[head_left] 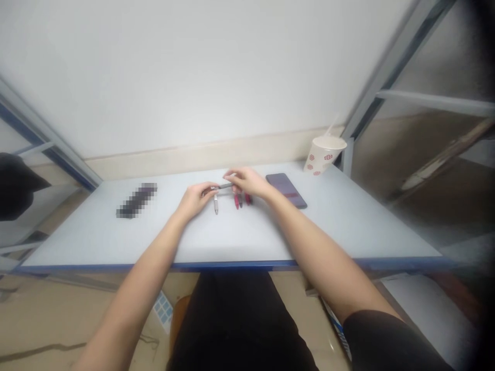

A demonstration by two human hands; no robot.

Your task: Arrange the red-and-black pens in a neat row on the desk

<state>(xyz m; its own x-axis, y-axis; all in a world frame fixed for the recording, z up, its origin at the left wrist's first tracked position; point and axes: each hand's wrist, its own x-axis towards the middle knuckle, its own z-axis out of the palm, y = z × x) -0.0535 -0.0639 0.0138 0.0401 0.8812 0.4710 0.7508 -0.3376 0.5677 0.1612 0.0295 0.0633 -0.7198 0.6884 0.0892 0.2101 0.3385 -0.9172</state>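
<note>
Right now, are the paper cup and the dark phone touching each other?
Apart: the head view shows a strip of pale tabletop between the paper cup and the dark phone.

Dark pen (226, 186), held crosswise, silver pen (216, 203) nearby

There is one bench (348, 221), with one phone (286, 190), one cup (324, 155), one straw (331, 125) and one pixelated dark object (136, 201). Of the pens (216, 204) I can count at least five; because some are partly covered, the exact number I cannot tell.
</note>
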